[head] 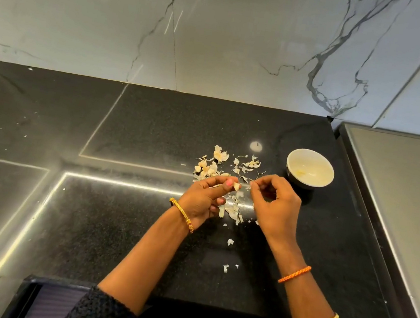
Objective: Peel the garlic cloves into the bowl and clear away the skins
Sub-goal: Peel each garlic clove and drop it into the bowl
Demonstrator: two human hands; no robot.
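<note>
Clove in hand: you are pinching a garlic clove (236, 186) between the thumb and fingertips of your left hand (204, 199), holding it just above the black counter (111, 226); its pale tip is pointing toward your right hand.
Right hand: your right hand (275, 206) is curling its fingers in, thumb and forefinger pinched together just beside the clove, apparently on a thin shred of skin; the shred itself is too small to make out for certain.
Key relation: the bowl (310, 168) is sitting to the right of and beyond both hands, near your right hand and farther from the left one that is carrying the clove. By my reading, the clove is going to have to cross past the right hand, or pass into it, to drop in.
Clove's long axis: it seems to be running left to right, stem end buried in your fingers, though so little is showing that I cannot be sure.
Bowl contents: a pale yellowish patch is showing on the inside, low on the near-left wall; whether peeled cloves are lying there I cannot tell.
Skins: loose skins (234, 208) are lying beneath and between your hands, and a larger scatter (217, 160) is spreading beyond them toward the wall, with unpeeled cloves seemingly mixed in at its left.
Stray bits: a few flakes (226, 268) are lying nearer your body, well apart from the main pile.
Hidden: your left palm is covering whatever else it may be holding.
</note>
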